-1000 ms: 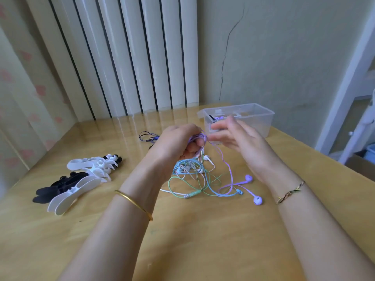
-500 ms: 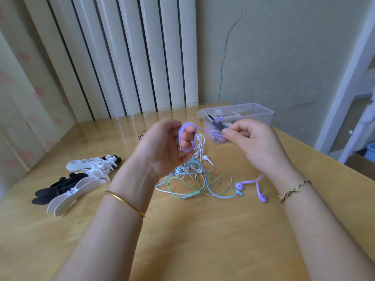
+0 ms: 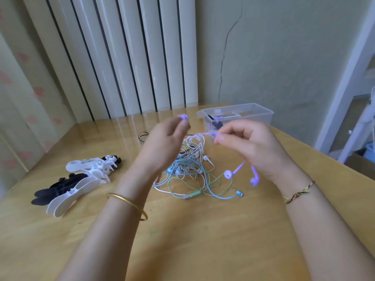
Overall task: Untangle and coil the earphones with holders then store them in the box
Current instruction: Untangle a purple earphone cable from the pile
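Observation:
My left hand (image 3: 162, 147) is raised above the table and holds loops of the purple earphone cord, with a purple bit showing at its fingertips. My right hand (image 3: 246, 148) pinches the same cord, which stretches taut between both hands. The purple earphones (image 3: 239, 173) have their two buds dangling below my right hand. A tangle of white, green and blue earphones (image 3: 188, 171) lies on the table under my hands. White and black holders (image 3: 81, 179) lie at the left. The clear plastic box (image 3: 261, 116) stands behind my right hand with a coiled earphone inside.
The wooden table (image 3: 182, 240) meets vertical blinds and a cracked wall at the back. A black cord loop (image 3: 143, 136) lies behind my left hand. A white shelf frame stands at the right, beyond the table edge.
Both hands have risen and moved apart, drawing the purple cord taut. The purple buds have lifted off the table and now hang below my right hand.

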{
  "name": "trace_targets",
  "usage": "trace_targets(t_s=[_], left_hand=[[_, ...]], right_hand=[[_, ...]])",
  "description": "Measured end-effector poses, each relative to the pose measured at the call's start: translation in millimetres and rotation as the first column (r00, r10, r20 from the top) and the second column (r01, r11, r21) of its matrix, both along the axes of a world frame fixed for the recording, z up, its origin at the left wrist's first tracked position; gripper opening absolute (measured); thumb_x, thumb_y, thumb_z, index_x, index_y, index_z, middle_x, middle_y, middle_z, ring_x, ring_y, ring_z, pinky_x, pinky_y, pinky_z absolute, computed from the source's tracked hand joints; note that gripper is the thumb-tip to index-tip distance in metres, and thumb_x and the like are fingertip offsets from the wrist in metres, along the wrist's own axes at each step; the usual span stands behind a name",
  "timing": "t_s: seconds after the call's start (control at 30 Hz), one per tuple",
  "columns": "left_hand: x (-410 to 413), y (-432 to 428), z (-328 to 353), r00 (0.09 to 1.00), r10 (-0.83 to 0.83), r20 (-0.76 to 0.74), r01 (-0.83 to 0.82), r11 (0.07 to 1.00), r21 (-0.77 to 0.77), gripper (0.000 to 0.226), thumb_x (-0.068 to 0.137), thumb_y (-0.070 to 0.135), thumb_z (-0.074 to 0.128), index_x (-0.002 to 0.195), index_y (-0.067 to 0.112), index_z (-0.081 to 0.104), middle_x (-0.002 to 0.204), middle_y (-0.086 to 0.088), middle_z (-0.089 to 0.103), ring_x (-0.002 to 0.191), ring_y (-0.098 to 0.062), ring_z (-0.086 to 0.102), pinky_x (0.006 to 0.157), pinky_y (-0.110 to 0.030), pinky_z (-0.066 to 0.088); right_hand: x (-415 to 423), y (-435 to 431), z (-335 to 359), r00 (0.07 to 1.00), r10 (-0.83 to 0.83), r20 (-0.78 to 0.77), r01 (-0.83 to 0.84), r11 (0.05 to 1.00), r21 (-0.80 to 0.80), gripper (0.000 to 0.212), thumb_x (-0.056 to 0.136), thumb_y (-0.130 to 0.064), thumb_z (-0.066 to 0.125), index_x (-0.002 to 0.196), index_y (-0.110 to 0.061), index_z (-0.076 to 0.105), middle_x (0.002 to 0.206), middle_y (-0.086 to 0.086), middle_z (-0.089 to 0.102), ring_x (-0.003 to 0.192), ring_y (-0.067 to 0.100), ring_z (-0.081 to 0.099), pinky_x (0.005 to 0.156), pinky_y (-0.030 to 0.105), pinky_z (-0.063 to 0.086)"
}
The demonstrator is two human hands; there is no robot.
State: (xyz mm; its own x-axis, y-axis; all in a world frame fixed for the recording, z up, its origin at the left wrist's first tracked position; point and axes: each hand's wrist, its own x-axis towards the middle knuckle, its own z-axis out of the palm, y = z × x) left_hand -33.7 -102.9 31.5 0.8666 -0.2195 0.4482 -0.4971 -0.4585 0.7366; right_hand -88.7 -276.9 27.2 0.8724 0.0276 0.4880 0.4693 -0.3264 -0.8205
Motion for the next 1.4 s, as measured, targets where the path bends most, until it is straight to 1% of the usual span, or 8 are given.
trace_targets(t_s=[0.1,0.17,0.33,0.47,0.7,0.87,1.17,1.4], left_hand=[[-3.9,-4.4,-2.0,0.983,-0.146,-0.110,0.164,0.971,0.175,0.034,0.100,0.030,0.040,0.095,0.006,0.064,0.083,0.000,0.067,0.081,-0.015,0.061,0.081,-0.029,0.046],[-7.7,-7.9,0.5,0.957,-0.222,-0.188,0.249,0.959,0.135,0.032,0.101,0.022,0.040,0.089,0.005,0.064,0.070,0.001,0.062,0.065,-0.011,0.055,0.069,-0.023,0.046],[-16.6,-10.8,13.1,0.661,-0.607,-0.441,0.279,0.745,-0.606,0.047,0.100,0.021,0.038,0.065,0.014,0.068,0.056,0.003,0.051,0.055,-0.010,0.044,0.077,-0.027,0.043],[-10.0,-13.1,13.2,0.738,-0.543,-0.400,0.060,0.644,-0.763,0.030,0.100,0.024,0.036,0.092,0.019,0.065,0.073,0.008,0.068,0.071,-0.003,0.062,0.080,-0.028,0.038],[-9.0,-23.1,-7.8,0.981,-0.116,-0.158,0.091,0.983,-0.158,0.028,0.100,0.022,0.041,0.091,0.009,0.065,0.097,-0.007,0.071,0.093,-0.018,0.064,0.087,-0.033,0.046],[-8.7,-20.9,-17.3,0.998,-0.048,-0.049,0.063,0.934,0.351,0.037,0.101,0.034,0.036,0.080,0.011,0.057,0.067,0.003,0.055,0.067,-0.017,0.050,0.063,-0.031,0.037],[-9.9,-21.2,-6.0,0.884,-0.309,-0.352,0.232,0.942,-0.243,0.036,0.100,0.027,0.042,0.074,0.011,0.061,0.057,0.004,0.057,0.052,-0.006,0.051,0.056,-0.015,0.045],[-15.6,-17.9,2.6,0.735,-0.473,-0.486,0.234,0.850,-0.472,0.037,0.101,0.025,0.041,0.068,0.013,0.052,0.053,0.004,0.046,0.045,-0.009,0.041,0.058,-0.020,0.041]], right_hand=[[5.8,-4.4,-2.5,0.984,-0.164,0.069,0.155,0.981,0.117,0.015,0.090,-0.007,0.059,0.078,-0.013,0.065,0.049,-0.017,0.055,0.040,-0.001,0.046,0.043,0.010,0.037],[12.1,-6.7,-8.2,0.961,-0.266,0.069,0.256,0.958,0.132,0.016,0.091,-0.011,0.058,0.079,-0.017,0.066,0.054,-0.015,0.059,0.048,-0.001,0.049,0.048,0.029,0.047],[19.2,-3.1,-16.0,0.946,-0.321,0.048,0.321,0.947,0.013,0.019,0.091,-0.015,0.059,0.074,-0.019,0.067,0.053,-0.009,0.054,0.050,0.002,0.044,0.049,0.017,0.036],[15.2,6.5,-20.1,0.978,-0.084,-0.190,0.047,0.981,-0.189,0.018,0.092,-0.017,0.057,0.077,-0.016,0.067,0.055,0.002,0.048,0.038,0.010,0.038,0.038,0.020,0.030],[11.4,9.9,-20.3,0.952,0.027,-0.305,-0.126,0.943,-0.309,0.013,0.092,-0.017,0.059,0.079,-0.013,0.059,0.056,0.000,0.061,0.043,0.009,0.050,0.043,0.018,0.037],[11.5,0.8,-18.5,0.987,-0.078,-0.138,0.030,0.946,-0.323,0.011,0.089,-0.018,0.063,0.078,-0.016,0.065,0.053,-0.005,0.058,0.050,0.014,0.060,0.057,0.020,0.043],[14.9,12.5,-17.0,0.970,-0.211,0.116,0.228,0.962,-0.149,0.018,0.088,-0.018,0.061,0.078,-0.033,0.061,0.062,-0.018,0.060,0.048,0.012,0.059,0.063,0.036,0.052],[12.8,18.0,-14.0,0.999,-0.046,-0.022,0.048,0.991,0.129,0.012,0.096,-0.011,0.050,0.086,-0.015,0.046,0.065,0.004,0.055,0.047,0.017,0.050,0.049,0.031,0.045]])
